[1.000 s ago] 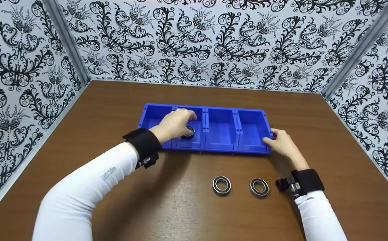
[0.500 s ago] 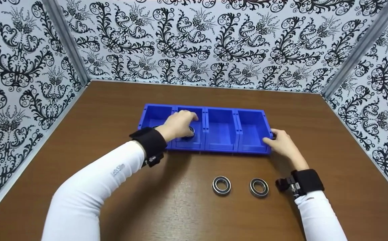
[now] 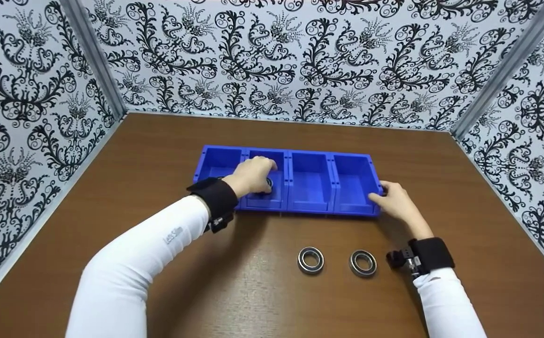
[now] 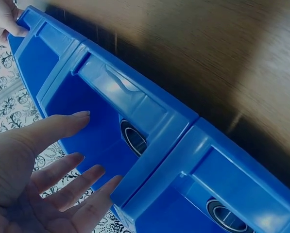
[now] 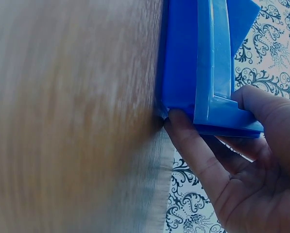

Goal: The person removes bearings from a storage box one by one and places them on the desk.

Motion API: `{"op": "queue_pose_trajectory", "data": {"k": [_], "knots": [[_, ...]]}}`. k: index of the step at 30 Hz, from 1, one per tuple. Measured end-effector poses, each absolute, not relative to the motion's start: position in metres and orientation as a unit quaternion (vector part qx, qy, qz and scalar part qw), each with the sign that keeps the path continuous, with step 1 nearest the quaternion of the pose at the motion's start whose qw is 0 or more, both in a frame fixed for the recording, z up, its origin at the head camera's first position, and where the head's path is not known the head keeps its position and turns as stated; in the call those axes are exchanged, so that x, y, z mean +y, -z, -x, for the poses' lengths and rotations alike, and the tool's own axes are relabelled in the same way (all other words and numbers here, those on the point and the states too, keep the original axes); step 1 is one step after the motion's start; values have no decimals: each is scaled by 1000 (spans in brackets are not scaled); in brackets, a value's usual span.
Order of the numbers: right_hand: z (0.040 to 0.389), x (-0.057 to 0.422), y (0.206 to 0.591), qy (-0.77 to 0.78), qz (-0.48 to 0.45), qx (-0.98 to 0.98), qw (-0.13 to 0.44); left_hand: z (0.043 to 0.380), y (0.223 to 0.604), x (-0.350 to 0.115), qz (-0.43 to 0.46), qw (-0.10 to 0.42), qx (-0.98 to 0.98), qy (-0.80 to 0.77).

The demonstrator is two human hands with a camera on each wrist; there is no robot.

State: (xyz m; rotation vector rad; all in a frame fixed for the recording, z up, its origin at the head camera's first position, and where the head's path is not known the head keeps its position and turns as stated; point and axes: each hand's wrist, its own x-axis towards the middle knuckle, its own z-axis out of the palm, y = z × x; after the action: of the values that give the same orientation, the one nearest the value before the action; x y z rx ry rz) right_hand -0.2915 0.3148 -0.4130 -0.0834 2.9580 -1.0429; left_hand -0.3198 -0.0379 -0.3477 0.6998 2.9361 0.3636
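A row of blue plastic bins stands on the table, divided into several compartments. My left hand is over the second compartment from the left, its fingers spread with nothing between them in the left wrist view. A bearing lies below it in that compartment, partly covered by the hand in the head view. Another bearing lies in the leftmost compartment. My right hand holds the bins' right end, the thumb over the rim and the fingers against the outer side.
Two more bearings lie flat on the brown table in front of the bins: one bearing nearer the middle, the other bearing toward the right forearm. Patterned walls enclose the table at the back and sides.
My left hand and forearm have shifted slightly to the right, and the hand now covers more of the bearing in the second compartment. The right hand and the bins have stayed still.
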Motion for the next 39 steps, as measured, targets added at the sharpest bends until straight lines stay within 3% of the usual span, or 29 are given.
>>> {"op": "queue_pose_trajectory", "data": {"k": [19, 39], "knots": [[291, 315, 412, 339, 24, 940, 9, 333, 353, -27, -201, 96, 970, -95], [293, 316, 414, 341, 27, 940, 11, 334, 367, -20, -185, 87, 976, -69]]}}
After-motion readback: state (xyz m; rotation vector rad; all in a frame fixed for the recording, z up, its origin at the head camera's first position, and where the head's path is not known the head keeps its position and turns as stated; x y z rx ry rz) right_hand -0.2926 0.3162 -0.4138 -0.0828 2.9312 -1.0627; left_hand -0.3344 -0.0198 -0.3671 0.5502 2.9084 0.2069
